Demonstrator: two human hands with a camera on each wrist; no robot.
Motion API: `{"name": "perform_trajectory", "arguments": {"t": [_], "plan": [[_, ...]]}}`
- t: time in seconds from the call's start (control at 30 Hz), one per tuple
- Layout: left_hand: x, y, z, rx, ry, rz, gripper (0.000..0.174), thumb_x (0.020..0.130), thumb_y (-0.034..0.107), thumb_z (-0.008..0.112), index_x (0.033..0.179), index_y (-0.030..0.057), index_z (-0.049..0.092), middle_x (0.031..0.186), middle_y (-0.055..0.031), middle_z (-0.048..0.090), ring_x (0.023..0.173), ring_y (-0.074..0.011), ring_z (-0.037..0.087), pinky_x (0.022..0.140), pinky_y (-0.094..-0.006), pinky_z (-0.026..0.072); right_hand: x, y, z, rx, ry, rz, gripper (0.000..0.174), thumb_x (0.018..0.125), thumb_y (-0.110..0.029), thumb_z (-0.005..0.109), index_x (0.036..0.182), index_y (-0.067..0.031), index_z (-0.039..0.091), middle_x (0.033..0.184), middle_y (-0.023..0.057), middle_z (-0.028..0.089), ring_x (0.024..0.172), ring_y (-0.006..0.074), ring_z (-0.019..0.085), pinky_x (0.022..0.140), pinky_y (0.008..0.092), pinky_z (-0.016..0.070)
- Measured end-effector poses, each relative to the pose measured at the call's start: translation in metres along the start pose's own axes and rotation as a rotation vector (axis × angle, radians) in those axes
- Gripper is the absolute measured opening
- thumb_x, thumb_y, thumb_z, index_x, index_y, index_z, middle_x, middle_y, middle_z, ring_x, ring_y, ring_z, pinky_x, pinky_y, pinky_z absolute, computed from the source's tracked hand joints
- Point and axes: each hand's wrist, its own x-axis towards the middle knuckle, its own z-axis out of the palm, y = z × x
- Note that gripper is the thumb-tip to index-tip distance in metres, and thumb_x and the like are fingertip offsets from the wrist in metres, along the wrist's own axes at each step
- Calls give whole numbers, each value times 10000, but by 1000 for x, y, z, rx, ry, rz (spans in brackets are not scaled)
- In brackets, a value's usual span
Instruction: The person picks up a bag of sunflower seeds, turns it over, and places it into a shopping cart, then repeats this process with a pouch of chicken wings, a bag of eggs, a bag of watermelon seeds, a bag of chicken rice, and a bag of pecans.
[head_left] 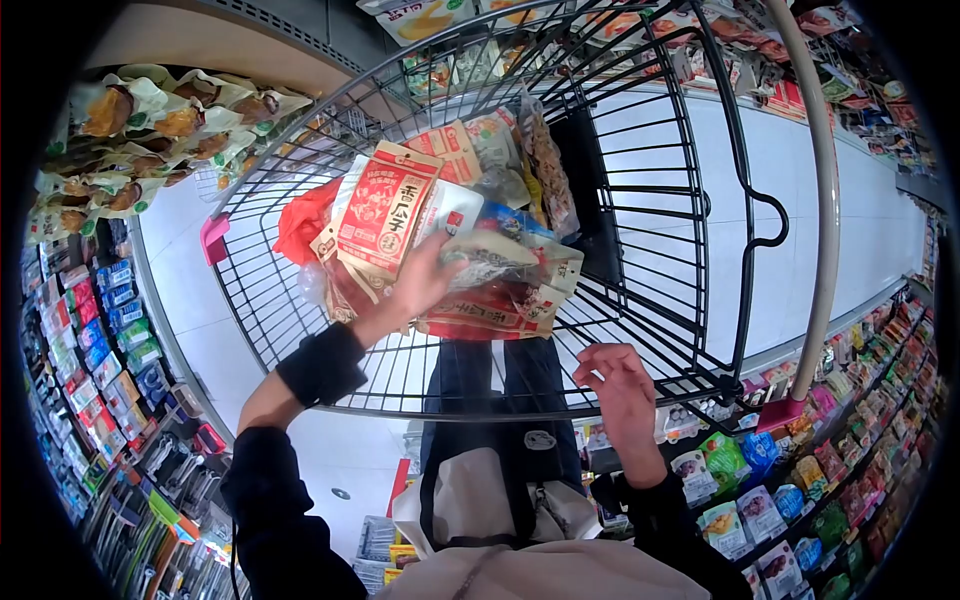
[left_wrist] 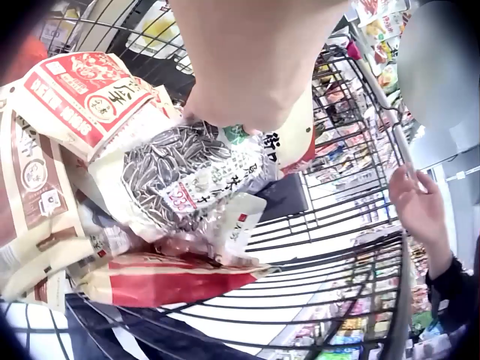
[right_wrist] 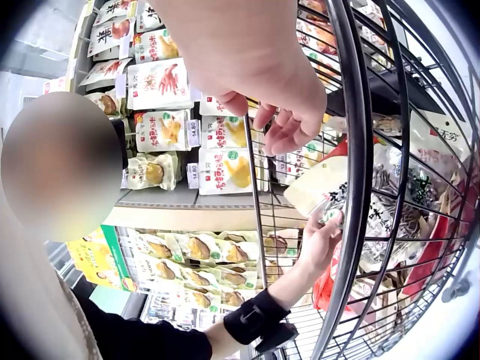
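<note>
Seed bag [left_wrist: 174, 166] in left fingers [head_left: 436, 246] — "香瓜子" packet [head_left: 385, 208] nearby

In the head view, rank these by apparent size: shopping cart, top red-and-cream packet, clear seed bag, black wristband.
1. Shopping cart
2. Top red-and-cream packet
3. Clear seed bag and black wristband, unranked: they look close, and the left hand partly covers the bag.

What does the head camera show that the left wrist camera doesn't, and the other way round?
Only the head view shows the wide black band round the left wrist.
Only the left wrist view shows the pink-edged price sticker on the clear plastic bag of striped seeds.
Both show the black wire shopping cart, left hand and right hand.
</note>
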Motion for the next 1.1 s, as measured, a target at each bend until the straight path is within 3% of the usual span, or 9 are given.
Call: {"name": "perform_trajectory", "arguments": {"t": [0.2,0.23,0.37,0.5,0.73,0.87,1.0,1.1], "plan": [[61,-10,-6,111,-214,49,441,779,192,589,1097,-63,419,948,-268,544,899,-384,533,774,-393,424,1,0,1,-28,55,34,278,825,-229,465,981,2,465,1019,156,508,841,219,502,753,342,389],[71,-11,-8,156,-277,-64,481,773,223,596,1120,-59,417,973,-255,547,917,-362,539,790,-378,422,1,0,1,-26,53,35,278,827,-229,464,981,3,465,1018,157,508,840,219,502,753,342,389],[96,-15,-9,155,-450,-98,481,770,254,600,1122,-39,453,1058,-217,531,991,-302,513,834,-344,403,1,-3,1,-30,49,31,275,834,-227,454,979,6,467,1012,158,507,835,220,503,752,338,390],[111,-10,-6,67,-547,-61,442,763,226,596,1124,0,476,1107,-203,505,1043,-300,479,858,-350,388,3,-4,2,-33,51,28,269,837,-219,447,979,8,467,1003,162,504,827,223,502,748,335,390],[118,-19,-6,281,-745,-99,473,732,213,595,1134,-1,467,1130,-202,486,1066,-316,463,893,-345,359,2,-9,-1,-12,29,26,258,838,-198,449,993,7,472,1028,153,515,868,206,524,779,322,401],[116,-48,15,408,-580,-14,486,714,212,606,1108,-30,459,1089,-227,506,1025,-349,486,870,-379,375,4,-8,2,-35,62,43,269,828,-221,458,977,3,471,1007,152,507,844,211,506,758,326,389],[98,-32,20,482,-312,-27,453,709,172,646,1057,-28,435,1035,-228,528,967,-376,506,800,-396,408,6,-6,3,-29,20,44,267,833,-201,447,996,10,472,1034,155,515,865,211,524,778,322,399],[80,-36,11,293,-110,-16,451,705,156,665,1067,-9,453,1009,-209,544,931,-339,535,804,-367,424,7,-4,2,-34,10,48,269,830,-198,446,996,12,476,1031,157,517,857,211,527,776,322,400]]}}
